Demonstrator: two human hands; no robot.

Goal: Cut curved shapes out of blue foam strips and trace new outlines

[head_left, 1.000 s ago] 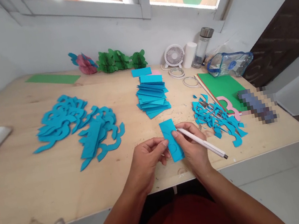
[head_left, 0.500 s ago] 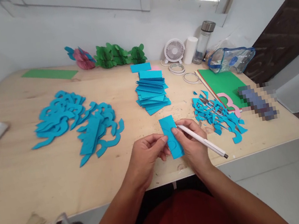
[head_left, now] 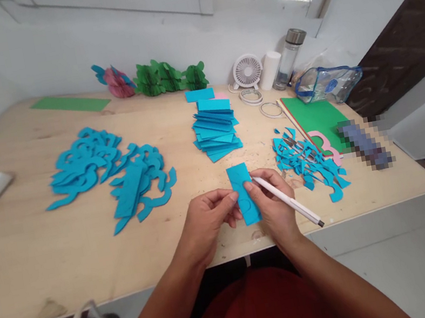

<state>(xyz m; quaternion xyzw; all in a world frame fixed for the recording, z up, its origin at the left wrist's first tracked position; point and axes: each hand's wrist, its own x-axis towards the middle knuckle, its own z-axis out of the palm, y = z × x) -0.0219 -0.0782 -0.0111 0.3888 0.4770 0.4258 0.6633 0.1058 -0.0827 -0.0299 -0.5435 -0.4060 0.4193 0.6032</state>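
Note:
A blue paper strip (head_left: 239, 177) with a curved outline drawn on it is held upright near the table's front edge. My left hand (head_left: 213, 218) pinches its left edge between thumb and fingers. On its right edge, my right hand (head_left: 275, 205) grips it with the thumb on the front. That same hand also carries a white pen (head_left: 292, 202), which slants down to the right. Beyond the hands lies a stack of blue paper strips (head_left: 215, 128). Blue paper scraps (head_left: 306, 156) are heaped to the right, with scissors partly buried among them.
Wavy blue cut-outs (head_left: 85, 162) are piled on the left. Green sheets (head_left: 314, 116), a pink curved cut-out (head_left: 323, 146) and a clear pouch (head_left: 329, 84) lie at right. A small fan (head_left: 247, 71), a bottle (head_left: 289, 60) and green paper shapes (head_left: 167, 76) stand along the wall.

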